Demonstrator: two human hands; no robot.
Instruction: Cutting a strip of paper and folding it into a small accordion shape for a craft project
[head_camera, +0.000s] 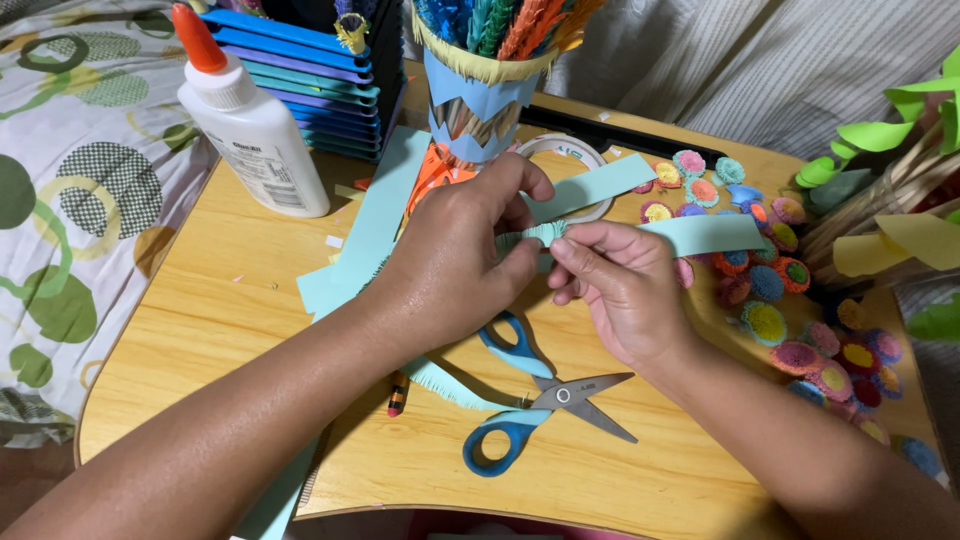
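Both hands meet above the middle of the wooden counter (230, 300). The left hand (455, 265) and the right hand (620, 285) each pinch a small roll of fringed light-blue paper strip (535, 233) between thumb and forefinger, fingers pressed together on it; the free tail of the strip trails down under the left wrist toward the blue-handled scissors (530, 400). The strip appears light, limp and easily creased or torn, its cut fringe fragile; hold is best taken on the uncut edge and the tight coil, not the fringe. Room is limited: a glue bottle (250, 120) stands at the back left, a paper-wrapped cup of fringed sticks (480, 80) just behind the hands, finished paper flowers (790, 280) crowd the right side near the counter edge. Open counter lies at the near left.
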